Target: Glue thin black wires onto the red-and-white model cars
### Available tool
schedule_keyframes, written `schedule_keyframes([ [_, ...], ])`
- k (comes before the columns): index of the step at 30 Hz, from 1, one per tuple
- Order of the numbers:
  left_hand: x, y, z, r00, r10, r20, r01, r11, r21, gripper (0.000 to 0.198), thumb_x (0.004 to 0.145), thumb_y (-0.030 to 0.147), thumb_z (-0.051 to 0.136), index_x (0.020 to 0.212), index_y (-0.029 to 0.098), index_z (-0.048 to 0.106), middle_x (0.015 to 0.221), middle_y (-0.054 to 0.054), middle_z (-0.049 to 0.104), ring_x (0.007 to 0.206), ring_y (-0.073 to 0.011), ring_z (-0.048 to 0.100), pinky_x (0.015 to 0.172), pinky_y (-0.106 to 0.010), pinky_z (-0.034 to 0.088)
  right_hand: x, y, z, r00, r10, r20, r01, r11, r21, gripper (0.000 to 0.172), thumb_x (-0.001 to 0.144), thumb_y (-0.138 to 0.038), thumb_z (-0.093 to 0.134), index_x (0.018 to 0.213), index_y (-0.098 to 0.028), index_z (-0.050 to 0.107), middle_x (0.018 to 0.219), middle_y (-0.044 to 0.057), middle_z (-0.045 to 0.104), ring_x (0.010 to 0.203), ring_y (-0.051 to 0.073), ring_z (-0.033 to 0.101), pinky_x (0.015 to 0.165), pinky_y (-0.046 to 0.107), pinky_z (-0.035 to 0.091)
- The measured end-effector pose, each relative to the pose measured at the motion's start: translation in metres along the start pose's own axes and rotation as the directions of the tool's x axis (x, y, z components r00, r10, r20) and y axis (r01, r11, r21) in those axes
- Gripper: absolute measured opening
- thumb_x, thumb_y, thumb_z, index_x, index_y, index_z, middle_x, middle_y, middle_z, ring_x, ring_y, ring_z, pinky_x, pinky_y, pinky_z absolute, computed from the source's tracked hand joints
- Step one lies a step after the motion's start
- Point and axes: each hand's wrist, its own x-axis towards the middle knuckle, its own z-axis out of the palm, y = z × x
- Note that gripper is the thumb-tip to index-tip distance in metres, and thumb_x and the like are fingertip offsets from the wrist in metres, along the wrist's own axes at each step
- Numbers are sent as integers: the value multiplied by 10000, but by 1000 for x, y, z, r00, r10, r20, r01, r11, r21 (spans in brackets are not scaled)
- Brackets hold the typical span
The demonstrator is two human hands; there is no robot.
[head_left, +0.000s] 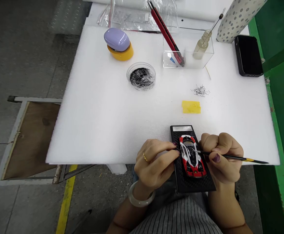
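Note:
A red, white and black model car [192,159] sits on a black textured display base [189,185], tilted at the front edge of the white foam board. My left hand [154,161] grips the base's left edge, with its fingertips close beside the car. Pinched in my right hand [223,156] is a thin black brush [236,157] with a yellow band. Its thin metal end reaches over the middle of the car; whether it touches is too small to tell. The right hand also rests against the right side of the base.
On the foam board [95,113] lie yellow tape [191,107], short black strands [200,91] and a round dish [142,76] of more strands. Behind stand a clear box [168,61] with a red cutter [167,34] and glass bottle [202,45], a purple-yellow container [118,42] and a black device [248,56].

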Motion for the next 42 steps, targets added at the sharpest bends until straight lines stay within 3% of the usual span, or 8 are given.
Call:
schedule_keyframes([
  [26, 1, -1, 2, 1000, -8, -17, 8, 1000, 21, 46, 954, 133, 649, 969, 160, 684, 948, -60, 712, 813, -169, 689, 656, -319, 572, 1, -1, 0, 1000, -8, -25, 6, 996, -84, 208, 840, -240, 765, 732, -248, 587, 560, -39, 463, 516, 143, 422, 498, 299, 381],
  [42, 1, -2, 2, 1000, -2, -14, 2, 1000, 1, 36, 941, 102, 658, 947, 119, 688, 960, -73, 701, 832, -169, 675, 675, -321, 553, 2, -2, 2, 1000, 2, 0, -2, 1000, -31, 185, 846, -237, 752, 757, -247, 589, 576, -33, 482, 524, 140, 416, 497, 295, 370],
])
